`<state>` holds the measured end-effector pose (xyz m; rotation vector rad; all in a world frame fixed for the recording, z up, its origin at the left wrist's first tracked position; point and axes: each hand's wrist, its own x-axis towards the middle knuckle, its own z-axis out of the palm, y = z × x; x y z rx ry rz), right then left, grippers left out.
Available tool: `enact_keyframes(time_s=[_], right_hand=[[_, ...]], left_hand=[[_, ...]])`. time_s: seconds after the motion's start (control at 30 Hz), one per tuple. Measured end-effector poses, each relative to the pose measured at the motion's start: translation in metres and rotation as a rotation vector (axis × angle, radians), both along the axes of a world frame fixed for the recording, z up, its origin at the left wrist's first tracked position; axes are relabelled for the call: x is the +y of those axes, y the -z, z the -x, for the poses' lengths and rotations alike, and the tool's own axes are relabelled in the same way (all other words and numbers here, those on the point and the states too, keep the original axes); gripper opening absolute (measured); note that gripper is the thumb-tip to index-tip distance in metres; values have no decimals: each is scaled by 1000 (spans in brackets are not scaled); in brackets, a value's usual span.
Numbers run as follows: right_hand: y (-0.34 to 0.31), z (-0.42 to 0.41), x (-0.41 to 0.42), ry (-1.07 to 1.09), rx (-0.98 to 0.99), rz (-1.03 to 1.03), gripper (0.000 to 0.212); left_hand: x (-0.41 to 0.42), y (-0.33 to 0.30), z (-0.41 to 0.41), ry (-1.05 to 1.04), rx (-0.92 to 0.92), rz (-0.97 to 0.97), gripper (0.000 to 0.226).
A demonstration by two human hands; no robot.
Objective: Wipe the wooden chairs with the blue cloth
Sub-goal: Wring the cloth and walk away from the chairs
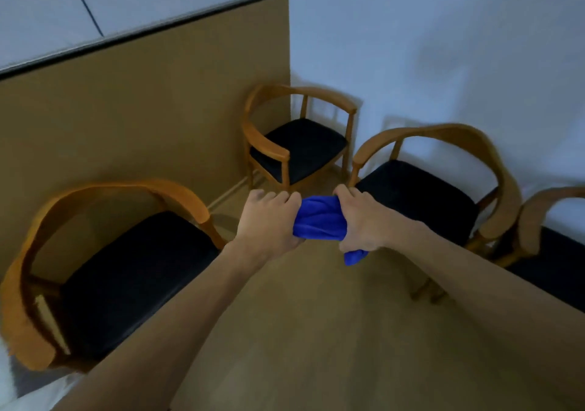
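Between hands: cloth [319, 219] was bunched up in mid-air above the floor [300, 331], touching no chair.
Left hand [269, 220]: fingers were curled round the cloth's left end, knuckles up.
Right hand [364, 220]: fingers were curled tight on the cloth's right end; a small blue tail hung below the palm.
Cloth: blue, plush, creased into a short roll stretched from one fist to the other.
Left chair [31, 284]: wooden curved back, black seat, stood against the tan wall panel [142, 109].
Corner chair [269, 138]: same make, stood far off in the corner, well apart from the hands.
Right chair [493, 163]: stood against the white wall [443, 46], its near arm just beyond the right hand.
Edge chair [538, 220]: only partly in view at the right border, just beside the right chair.
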<state>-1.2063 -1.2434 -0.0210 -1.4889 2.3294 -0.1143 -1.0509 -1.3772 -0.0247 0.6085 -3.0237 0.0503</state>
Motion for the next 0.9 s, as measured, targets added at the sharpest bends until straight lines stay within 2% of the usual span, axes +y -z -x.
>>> enact_keyframes(time_s=[0.07,0.17,0.27,0.47,0.63,0.9], right_hand=[[-17,32,39,2,58,-2,77],[-42,74,115,73,217,-33,88],[-73,111,203,245,209,-107,98],[-161,165,366,543,271,-195,99],[-230,179,479,867,315,-57,85],[-287,164,588,1190,416,73,83]], left_hand=[[23,-11,38,40,10,16,41],[78,-30,100,173,59,21,37],[147,-55,162,347,140,14,29],[292,-132,277,653,251,42,40],[399,-202,344,865,392,27,36],[523,-261,404,1135,504,24,39]])
